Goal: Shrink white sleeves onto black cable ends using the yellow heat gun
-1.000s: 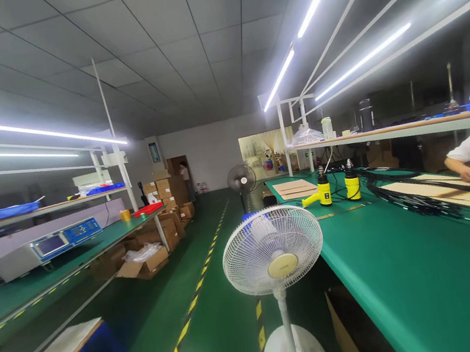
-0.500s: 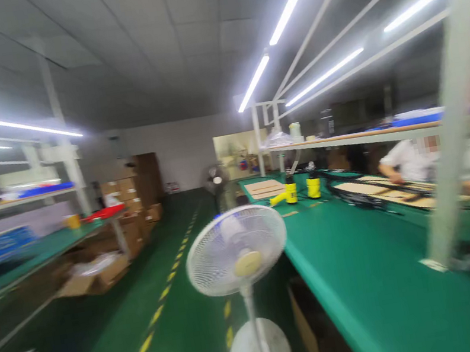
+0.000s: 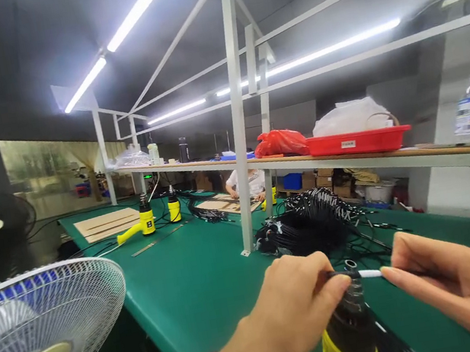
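left hand (image 3: 285,312) and right hand (image 3: 460,282) both pinched closed on a thin black cable (image 3: 344,273) with a white sleeve (image 3: 371,273), right above a yellow heat gun (image 3: 349,331) with a black nozzle.

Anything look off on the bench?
Yes: the black cables sit in a tangled heap beside the shelf post on the green bench. They look unsorted and messy, though no damage shows at this distance.

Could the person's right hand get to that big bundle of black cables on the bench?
Probably yes: only bench and a few loose strands lie between the right hand and the bundle. But its fingers are pinching a white sleeve, so they'd have to let go first.
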### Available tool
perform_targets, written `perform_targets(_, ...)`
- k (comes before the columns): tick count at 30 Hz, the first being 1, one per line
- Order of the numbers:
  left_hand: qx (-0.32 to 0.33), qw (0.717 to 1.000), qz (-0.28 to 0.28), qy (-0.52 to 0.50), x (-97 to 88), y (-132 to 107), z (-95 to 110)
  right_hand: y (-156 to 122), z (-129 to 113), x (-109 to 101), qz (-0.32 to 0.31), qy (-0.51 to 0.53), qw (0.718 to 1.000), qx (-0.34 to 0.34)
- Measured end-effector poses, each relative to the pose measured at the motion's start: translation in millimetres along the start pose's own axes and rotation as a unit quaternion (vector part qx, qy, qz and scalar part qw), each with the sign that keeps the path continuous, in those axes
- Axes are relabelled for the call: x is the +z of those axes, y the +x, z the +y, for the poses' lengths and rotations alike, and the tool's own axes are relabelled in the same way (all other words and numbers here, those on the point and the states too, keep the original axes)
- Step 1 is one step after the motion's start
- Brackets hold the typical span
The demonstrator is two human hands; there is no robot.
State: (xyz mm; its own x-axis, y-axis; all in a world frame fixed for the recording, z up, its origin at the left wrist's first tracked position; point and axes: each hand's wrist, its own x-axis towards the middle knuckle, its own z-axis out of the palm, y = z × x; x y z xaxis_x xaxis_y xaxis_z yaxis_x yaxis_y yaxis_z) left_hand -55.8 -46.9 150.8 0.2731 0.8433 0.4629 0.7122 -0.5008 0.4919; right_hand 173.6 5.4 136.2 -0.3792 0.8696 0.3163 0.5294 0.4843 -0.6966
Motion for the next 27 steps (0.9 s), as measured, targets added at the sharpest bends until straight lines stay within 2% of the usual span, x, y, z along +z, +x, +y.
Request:
perform_targets(3,-0.021,0.998,-0.009,-0.065,5.3,9.9,-6.1,5.7,-7.5,1.5,0.020,-0.025,0.999,-0.003)
perform_targets(6,-0.036,0.988,-0.033,-0.149,13.2,16.8,-15.3,7.8,-4.0,5.0,0.047,-0.032,0.998,-0.017)
perform_targets(11,-0.044,0.969,-0.031,-0.243,23.3,26.8,-27.3,13.2,-3.9,6.7,0.040,-0.023,0.999,-0.024)
perform_targets(19,-0.063,0.964,0.000,-0.257,28.1,40.5,-31.7,21.9,-4.7,8.8,0.046,-0.011,0.999,-0.016)
perform_targets(27,-0.078,0.964,0.004,-0.255,29.5,41.6,-34.8,25.1,0.7,11.5,0.041,-0.017,0.999,-0.015)
